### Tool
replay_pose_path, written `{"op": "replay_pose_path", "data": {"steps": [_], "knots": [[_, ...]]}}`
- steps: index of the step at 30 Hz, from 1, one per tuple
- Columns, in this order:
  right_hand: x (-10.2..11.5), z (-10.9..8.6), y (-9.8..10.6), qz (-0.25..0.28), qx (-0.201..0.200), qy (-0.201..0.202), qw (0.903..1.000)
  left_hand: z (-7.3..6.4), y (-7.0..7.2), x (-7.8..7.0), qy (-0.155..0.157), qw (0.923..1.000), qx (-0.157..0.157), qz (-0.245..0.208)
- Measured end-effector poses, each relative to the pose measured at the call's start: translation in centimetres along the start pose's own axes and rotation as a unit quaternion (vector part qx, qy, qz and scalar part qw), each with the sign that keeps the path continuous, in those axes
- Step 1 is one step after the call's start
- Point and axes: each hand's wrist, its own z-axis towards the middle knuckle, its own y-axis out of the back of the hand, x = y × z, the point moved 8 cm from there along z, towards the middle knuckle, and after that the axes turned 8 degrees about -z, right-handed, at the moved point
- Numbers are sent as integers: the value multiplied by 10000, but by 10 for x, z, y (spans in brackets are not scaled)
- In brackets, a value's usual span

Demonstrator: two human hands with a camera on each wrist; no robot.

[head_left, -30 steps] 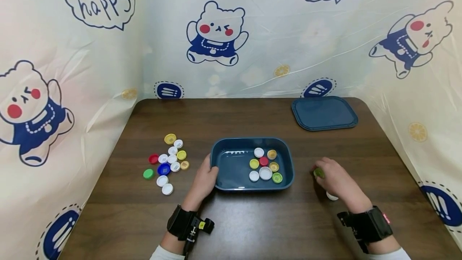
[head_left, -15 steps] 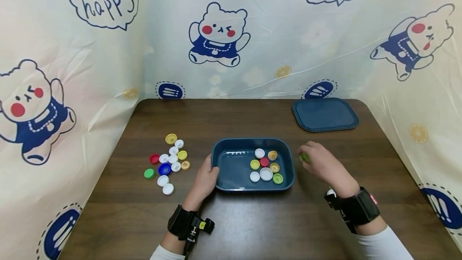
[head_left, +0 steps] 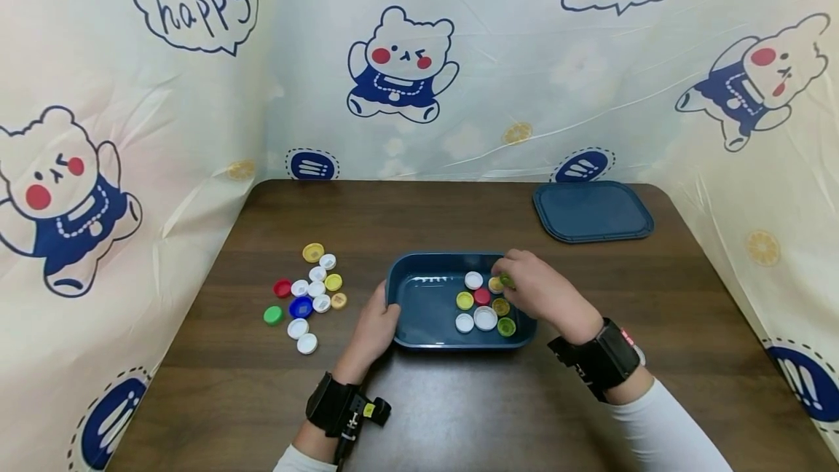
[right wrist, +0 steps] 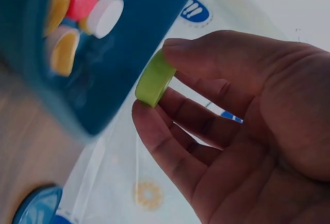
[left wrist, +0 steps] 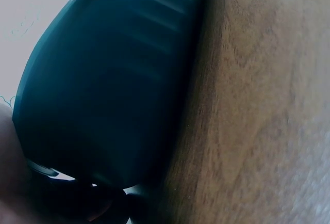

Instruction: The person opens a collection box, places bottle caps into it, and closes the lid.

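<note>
My left hand (head_left: 373, 330) grips the left end of a dark blue rectangular container (head_left: 419, 308), thumb over its rim. In the left wrist view the container's outer wall (left wrist: 113, 84) fills much of the picture. My right hand (head_left: 550, 297) pinches a green bottle cap (right wrist: 154, 79) between thumb and fingertips, over the container's right end. Inside lie several caps, among them a red cap (head_left: 481, 297), a large white cap (head_left: 485, 318), a yellow cap (head_left: 465, 301) and a light green cap (head_left: 506, 327). My right fingers partly cover a tan cap (head_left: 494, 285).
Left of the container, several loose caps lie on the brown table (head_left: 446, 414), including a blue cap (head_left: 301, 307), a green cap (head_left: 273, 315) and a red cap (head_left: 282, 288). A dark blue lid (head_left: 593, 212) lies at the back right. Patterned cloth (head_left: 472, 93) surrounds the table.
My right hand has moved left with the green cap, from the table on the right to over the container. My left hand has stayed on the container's end.
</note>
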Motion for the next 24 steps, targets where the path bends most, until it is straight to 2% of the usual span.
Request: {"op": "replay_pose_path", "data": {"steps": [7, 13, 17, 24], "knots": [[27, 16, -10, 17, 321, 218, 9992, 0, 0, 1, 61, 10000, 5, -58], [41, 26, -18, -26, 556, 351, 9978, -1, -1, 1, 91, 10000, -20, -36], [45, 28, -20, -50, 563, 447, 9974, -1, -1, 1, 67, 10000, -11, -43], [44, 29, -18, -118, 414, 364, 9984, 0, 1, 0, 3, 10000, -59, -14]]}}
